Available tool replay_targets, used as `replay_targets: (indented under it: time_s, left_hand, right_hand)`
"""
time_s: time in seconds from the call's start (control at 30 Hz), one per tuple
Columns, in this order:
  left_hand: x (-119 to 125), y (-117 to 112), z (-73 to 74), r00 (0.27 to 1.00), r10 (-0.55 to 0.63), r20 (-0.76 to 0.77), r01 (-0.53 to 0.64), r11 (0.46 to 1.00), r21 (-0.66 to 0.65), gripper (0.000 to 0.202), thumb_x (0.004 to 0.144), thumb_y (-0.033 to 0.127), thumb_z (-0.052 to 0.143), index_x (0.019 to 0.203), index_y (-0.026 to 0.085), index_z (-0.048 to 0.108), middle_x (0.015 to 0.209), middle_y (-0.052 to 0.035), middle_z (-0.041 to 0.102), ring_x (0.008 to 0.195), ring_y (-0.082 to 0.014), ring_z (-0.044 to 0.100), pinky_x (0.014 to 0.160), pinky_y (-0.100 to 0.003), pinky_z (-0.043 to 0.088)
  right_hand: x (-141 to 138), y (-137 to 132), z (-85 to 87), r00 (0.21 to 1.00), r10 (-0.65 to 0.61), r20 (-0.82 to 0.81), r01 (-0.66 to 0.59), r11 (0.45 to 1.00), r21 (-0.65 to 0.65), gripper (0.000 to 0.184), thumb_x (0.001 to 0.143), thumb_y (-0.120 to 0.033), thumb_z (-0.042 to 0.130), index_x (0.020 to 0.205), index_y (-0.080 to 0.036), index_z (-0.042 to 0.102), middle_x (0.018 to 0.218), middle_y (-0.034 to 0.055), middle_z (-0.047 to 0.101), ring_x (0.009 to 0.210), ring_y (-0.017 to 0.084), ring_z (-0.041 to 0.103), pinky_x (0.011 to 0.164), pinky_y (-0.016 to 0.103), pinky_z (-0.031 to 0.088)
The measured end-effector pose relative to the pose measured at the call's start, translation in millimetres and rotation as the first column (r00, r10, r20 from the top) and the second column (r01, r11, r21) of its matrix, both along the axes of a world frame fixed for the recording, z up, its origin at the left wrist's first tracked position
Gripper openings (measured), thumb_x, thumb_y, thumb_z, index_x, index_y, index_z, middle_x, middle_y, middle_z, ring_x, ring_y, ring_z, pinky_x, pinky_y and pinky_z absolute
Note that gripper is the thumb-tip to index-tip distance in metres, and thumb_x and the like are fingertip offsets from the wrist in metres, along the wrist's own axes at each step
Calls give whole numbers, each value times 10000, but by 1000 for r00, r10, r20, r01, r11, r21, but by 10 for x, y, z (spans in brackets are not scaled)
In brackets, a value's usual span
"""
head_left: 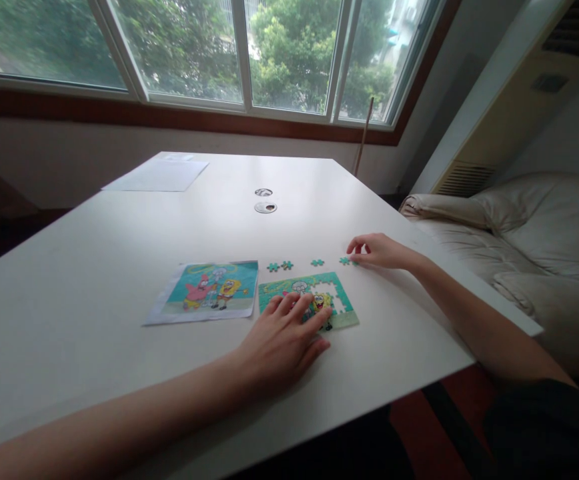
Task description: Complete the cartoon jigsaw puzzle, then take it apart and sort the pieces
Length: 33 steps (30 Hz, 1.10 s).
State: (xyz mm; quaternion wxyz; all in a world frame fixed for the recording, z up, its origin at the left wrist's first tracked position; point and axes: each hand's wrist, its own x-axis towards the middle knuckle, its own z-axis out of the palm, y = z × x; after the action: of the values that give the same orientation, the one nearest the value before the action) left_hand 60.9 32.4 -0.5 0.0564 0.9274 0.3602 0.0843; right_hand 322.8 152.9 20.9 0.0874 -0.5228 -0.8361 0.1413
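Note:
A cartoon jigsaw puzzle [345, 320] lies on the white table, with an irregular gap in its right part where the table shows through. My left hand [289, 333] rests flat on the puzzle with its fingers spread, covering its lower left and middle. Beyond the puzzle's upper right corner, my right hand [377, 251] has its thumb and fingertips closed on a small teal puzzle piece [355, 262], partly hidden by them. Just left of it sits another loose piece [344, 261]. Further left are a single piece [317, 263] and two pieces side by side [280, 266].
A printed reference picture [214, 287] of the same cartoon lies left of the puzzle. White paper [157, 176] is at the table's far left corner. Two round inserts [265, 207] sit in the tabletop [119, 280]. A cream sofa [469, 220] stands to the right.

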Motion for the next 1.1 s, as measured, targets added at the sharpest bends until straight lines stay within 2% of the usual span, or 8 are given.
replay_targets:
  time_s: [0.1, 0.37, 0.53, 0.63, 0.77, 0.87, 1.1]
  left_hand:
    - [-6, -2, -3, 1000, 11, -13, -11, 1000, -7, 417, 876, 430, 305, 1270, 299, 349, 1255, -68, 389, 1115, -280, 340, 920, -461, 287]
    - [-92, -18, -55, 999, 52, -10, -52, 999, 15, 495, 863, 432, 345, 1328, 290, 253, 1346, -79, 299, 1199, -281, 273, 958, -452, 259]
    - [-141, -25, -57, 998, 53, -15, -53, 998, 16, 468, 862, 433, 352, 1313, 328, 283, 1384, -69, 249, 1239, -292, 224, 970, -471, 234]
    - [-143, -24, -60, 999, 46, -27, -45, 999, 3, 468, 868, 445, 330, 1320, 340, 265, 1394, -74, 236, 1255, -297, 205, 972, -484, 226]
    - [-142, -17, -76, 999, 36, -41, -37, 999, -12, 482, 873, 454, 315, 1333, 340, 229, 1408, -82, 211, 1276, -296, 174, 975, -492, 220]
    - [-142, -14, -84, 999, 27, -38, -27, 1000, -11, 485, 876, 444, 316, 1337, 328, 222, 1408, -86, 216, 1283, -296, 156, 979, -502, 210]
    - [-138, -22, -80, 1000, 18, -17, -18, 1000, -7, 480, 874, 436, 325, 1330, 302, 257, 1399, -91, 247, 1282, -297, 162, 981, -512, 208]
  right_hand:
    - [-39, 3, 5, 999, 41, -2, -41, 999, -17, 240, 697, -351, 588, 869, -192, 638, 765, 6, 606, 590, 93, 489, 568, 196, 348]
    - [-47, 70, -28, 991, 131, 18, -131, 991, -18, 235, 671, -307, 615, 861, -169, 625, 834, 44, 567, 729, 133, 494, 655, 224, 367]
    - [-104, 16, -13, 989, 87, -120, -95, 993, -69, 198, 696, -334, 589, 777, -153, 595, 703, 8, 563, 600, 98, 443, 556, 211, 335]
    - [-207, -68, -6, 959, 123, -254, -148, 986, -82, 215, 718, -349, 575, 750, -136, 581, 649, -4, 538, 569, 81, 423, 533, 205, 319]
    - [-398, -220, -14, 908, 202, -366, -261, 958, -117, 242, 737, -361, 571, 801, -128, 594, 668, 2, 559, 586, 78, 443, 538, 201, 323]
    - [-532, -322, -28, 899, 224, -377, -296, 944, -144, 224, 740, -338, 575, 819, -130, 606, 692, 10, 588, 597, 82, 460, 543, 201, 331]
    - [-648, -383, -94, 920, 208, -333, -255, 962, -101, 175, 743, -303, 574, 801, -146, 622, 704, 8, 609, 619, 92, 485, 568, 205, 354]
